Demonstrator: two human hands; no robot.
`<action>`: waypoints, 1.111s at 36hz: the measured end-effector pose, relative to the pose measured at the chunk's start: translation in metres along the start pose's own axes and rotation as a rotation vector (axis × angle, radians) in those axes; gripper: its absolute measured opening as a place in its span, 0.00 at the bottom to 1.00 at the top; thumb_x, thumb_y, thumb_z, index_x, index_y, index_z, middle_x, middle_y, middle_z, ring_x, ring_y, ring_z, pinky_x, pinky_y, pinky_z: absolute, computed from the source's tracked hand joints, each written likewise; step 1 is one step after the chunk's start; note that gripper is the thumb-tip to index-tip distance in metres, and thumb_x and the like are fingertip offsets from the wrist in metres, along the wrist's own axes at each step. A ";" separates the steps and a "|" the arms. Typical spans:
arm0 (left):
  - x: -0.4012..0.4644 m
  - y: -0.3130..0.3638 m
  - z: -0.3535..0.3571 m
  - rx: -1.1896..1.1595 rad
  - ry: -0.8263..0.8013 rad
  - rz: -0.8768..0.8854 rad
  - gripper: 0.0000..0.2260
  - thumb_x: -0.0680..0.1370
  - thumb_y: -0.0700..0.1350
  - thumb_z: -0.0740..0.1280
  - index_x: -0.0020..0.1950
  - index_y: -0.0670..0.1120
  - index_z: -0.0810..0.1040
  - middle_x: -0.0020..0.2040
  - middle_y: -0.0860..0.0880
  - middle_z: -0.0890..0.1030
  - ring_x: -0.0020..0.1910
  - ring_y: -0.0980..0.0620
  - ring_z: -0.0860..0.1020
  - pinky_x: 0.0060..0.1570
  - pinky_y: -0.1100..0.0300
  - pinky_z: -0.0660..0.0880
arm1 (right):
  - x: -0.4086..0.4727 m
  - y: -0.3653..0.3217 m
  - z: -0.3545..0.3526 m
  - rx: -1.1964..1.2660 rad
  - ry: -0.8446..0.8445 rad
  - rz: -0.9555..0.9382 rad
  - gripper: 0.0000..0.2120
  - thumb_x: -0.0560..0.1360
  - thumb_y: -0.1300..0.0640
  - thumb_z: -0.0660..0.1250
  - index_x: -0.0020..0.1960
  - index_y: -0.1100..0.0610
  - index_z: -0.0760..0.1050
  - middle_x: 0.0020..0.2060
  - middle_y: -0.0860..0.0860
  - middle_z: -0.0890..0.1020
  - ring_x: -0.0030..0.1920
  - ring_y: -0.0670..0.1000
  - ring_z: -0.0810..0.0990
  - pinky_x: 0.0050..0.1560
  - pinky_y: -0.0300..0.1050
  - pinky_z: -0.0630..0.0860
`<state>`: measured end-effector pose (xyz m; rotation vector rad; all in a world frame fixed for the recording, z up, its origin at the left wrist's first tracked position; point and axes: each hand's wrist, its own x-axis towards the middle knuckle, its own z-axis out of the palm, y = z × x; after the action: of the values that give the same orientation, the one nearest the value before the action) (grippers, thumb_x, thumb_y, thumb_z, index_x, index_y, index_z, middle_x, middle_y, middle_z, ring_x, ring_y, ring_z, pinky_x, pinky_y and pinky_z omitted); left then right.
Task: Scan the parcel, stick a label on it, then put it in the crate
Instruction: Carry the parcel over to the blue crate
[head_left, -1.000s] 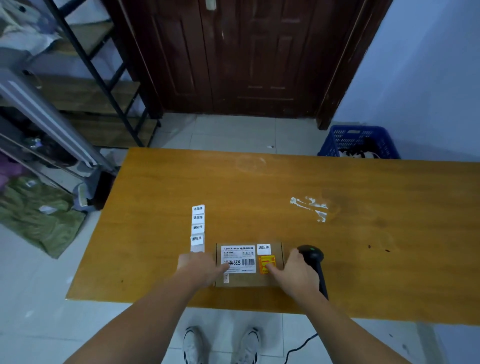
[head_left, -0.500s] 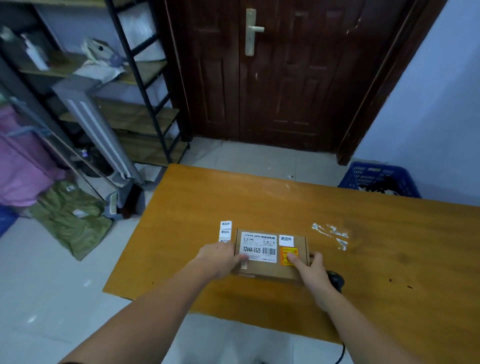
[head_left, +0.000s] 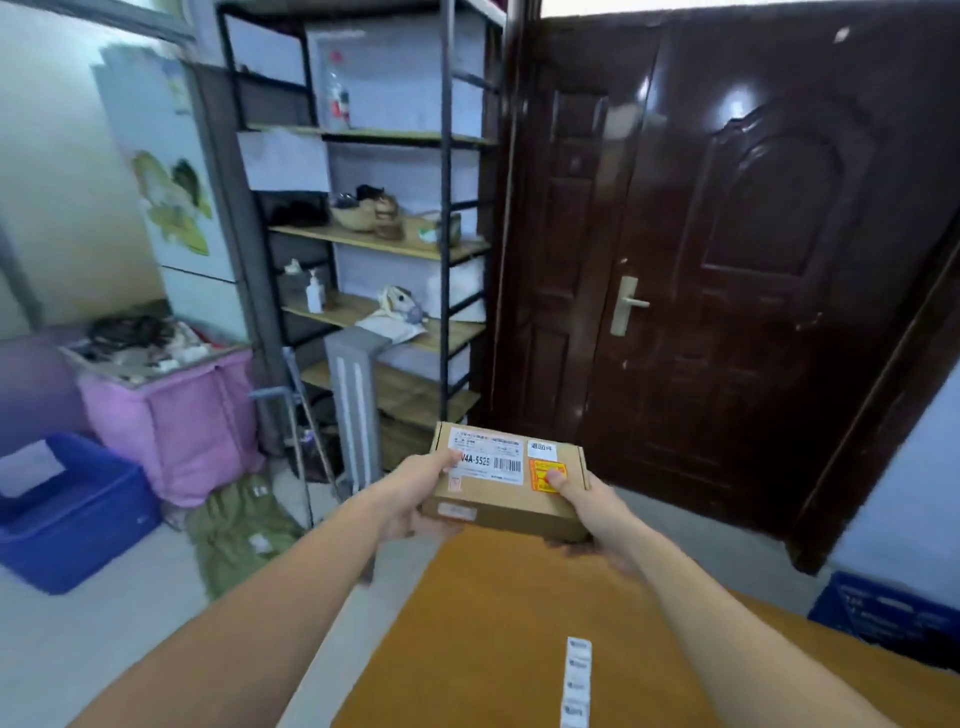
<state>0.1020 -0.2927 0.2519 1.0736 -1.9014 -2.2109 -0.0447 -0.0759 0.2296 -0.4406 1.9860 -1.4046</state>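
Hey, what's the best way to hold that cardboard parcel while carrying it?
Grip the parcel at its two short ends, coming in from either side, as the left hand and right hand do now: thumbs on top, fingers underneath. It is flat and wide, so end support should keep it level.

Matt brown cardboard parcel (head_left: 506, 499) with paper labels, smooth wooden table (head_left: 498, 623), glossy dark door (head_left: 727, 260), and blue plastic crate (head_left: 67, 514) at lower left.
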 end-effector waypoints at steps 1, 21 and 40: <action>-0.006 0.004 -0.023 -0.008 0.043 0.018 0.17 0.83 0.57 0.64 0.60 0.46 0.83 0.49 0.44 0.89 0.45 0.42 0.88 0.52 0.40 0.84 | 0.005 -0.016 0.021 -0.008 -0.025 -0.024 0.13 0.79 0.38 0.67 0.58 0.44 0.75 0.41 0.54 0.90 0.36 0.59 0.89 0.30 0.47 0.82; -0.146 -0.038 -0.402 -0.220 0.826 0.237 0.10 0.83 0.58 0.65 0.62 0.58 0.78 0.47 0.50 0.90 0.42 0.47 0.89 0.36 0.48 0.86 | 0.070 -0.173 0.456 -0.131 -0.510 -0.194 0.13 0.82 0.37 0.60 0.56 0.44 0.75 0.40 0.54 0.89 0.34 0.58 0.89 0.27 0.44 0.79; -0.121 -0.015 -0.623 -0.217 1.054 0.298 0.05 0.83 0.59 0.64 0.58 0.63 0.76 0.44 0.57 0.89 0.40 0.49 0.89 0.32 0.51 0.84 | 0.183 -0.274 0.699 -0.215 -0.831 -0.346 0.20 0.75 0.34 0.69 0.57 0.49 0.77 0.38 0.53 0.89 0.35 0.63 0.88 0.37 0.56 0.75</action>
<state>0.5195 -0.7695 0.2874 1.3821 -1.1981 -1.2110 0.2708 -0.7799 0.2796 -1.2783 1.3952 -0.9441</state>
